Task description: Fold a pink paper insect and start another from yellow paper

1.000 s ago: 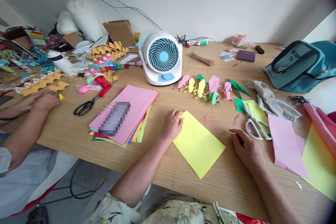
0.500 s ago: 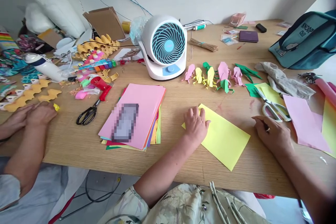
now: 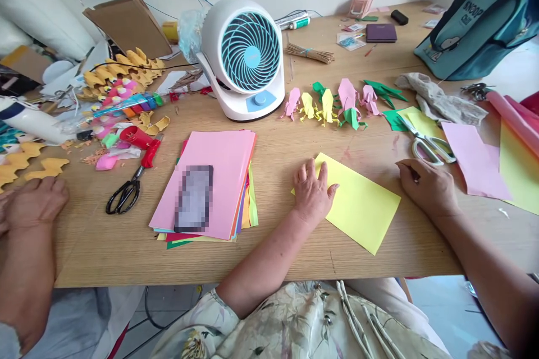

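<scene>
My left hand (image 3: 312, 189) lies flat with fingers spread over the left end of a yellow sheet of paper (image 3: 365, 202), which rests slantwise on the table. To the right of the sheet, my right hand (image 3: 427, 186) rests on the table, fingers curled in; I see nothing held in it. White-handled scissors (image 3: 433, 148) lie just beyond that hand, partly on green and yellow paper pieces (image 3: 423, 122). Folded pink, yellow and green paper figures (image 3: 328, 105) stand in a row behind the yellow sheet.
Left of my left hand is a stack of coloured paper (image 3: 223, 179) with a blurred phone-like object (image 3: 193, 199) on top. Beyond stands a white fan (image 3: 248, 61). Black-handled scissors (image 3: 124, 193) lie near another person's hands (image 3: 37, 202). Pink paper (image 3: 475, 160) and a teal bag (image 3: 467, 33) are rightward.
The view has shifted, so the table's contents sit differently in the picture. My left hand stays on the yellow sheet and my right hand stays curled on the table.
</scene>
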### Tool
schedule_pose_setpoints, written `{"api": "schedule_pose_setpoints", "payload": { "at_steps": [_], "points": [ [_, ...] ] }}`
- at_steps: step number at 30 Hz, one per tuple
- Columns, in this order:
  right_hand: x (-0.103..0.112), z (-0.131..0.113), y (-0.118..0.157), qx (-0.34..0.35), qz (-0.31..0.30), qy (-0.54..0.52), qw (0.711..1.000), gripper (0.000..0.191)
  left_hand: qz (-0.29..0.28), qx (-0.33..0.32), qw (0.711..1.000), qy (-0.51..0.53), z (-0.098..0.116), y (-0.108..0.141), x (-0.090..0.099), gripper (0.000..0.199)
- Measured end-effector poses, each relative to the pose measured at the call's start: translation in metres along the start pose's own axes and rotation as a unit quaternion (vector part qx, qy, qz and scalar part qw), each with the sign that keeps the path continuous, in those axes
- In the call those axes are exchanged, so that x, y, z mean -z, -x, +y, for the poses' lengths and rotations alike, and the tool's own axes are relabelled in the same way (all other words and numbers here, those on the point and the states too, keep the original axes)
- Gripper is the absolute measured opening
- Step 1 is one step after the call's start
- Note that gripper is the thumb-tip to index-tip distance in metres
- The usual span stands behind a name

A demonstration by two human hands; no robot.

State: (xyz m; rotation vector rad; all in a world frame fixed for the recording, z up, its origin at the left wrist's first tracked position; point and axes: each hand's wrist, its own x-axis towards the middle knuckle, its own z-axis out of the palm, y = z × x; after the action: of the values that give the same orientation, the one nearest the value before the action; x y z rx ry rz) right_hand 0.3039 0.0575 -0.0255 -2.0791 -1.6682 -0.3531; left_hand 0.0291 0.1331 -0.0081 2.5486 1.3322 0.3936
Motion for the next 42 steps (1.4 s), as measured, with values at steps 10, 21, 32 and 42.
{"api": "schedule_pose_setpoints", "payload": {
  "at_steps": [10, 21, 32, 42],
  "points": [
    [-0.001, 0.0, -0.005, -0.008, -0.013, -0.04, 0.999, 0.025, 0.021, -0.008, 1.0, 0.0, -0.002, 0.0, -0.002, 0.058],
    [0.002, -0.001, -0.007, -0.008, -0.029, -0.115, 0.993, 0.024, 0.036, 0.03, 0.999, 0.008, -0.008, -0.009, 0.003, 0.064],
    [0.006, 0.024, -0.02, -0.145, 0.116, -0.085, 0.979, 0.025, 0.039, 0.068, 0.996, -0.05, -0.004, -0.008, 0.007, 0.093],
    [0.001, 0.055, -0.057, -0.239, -0.081, 0.065, 0.965, 0.047, 0.024, 0.083, 0.996, -0.023, -0.005, -0.01, 0.008, 0.087]
  ]
}}
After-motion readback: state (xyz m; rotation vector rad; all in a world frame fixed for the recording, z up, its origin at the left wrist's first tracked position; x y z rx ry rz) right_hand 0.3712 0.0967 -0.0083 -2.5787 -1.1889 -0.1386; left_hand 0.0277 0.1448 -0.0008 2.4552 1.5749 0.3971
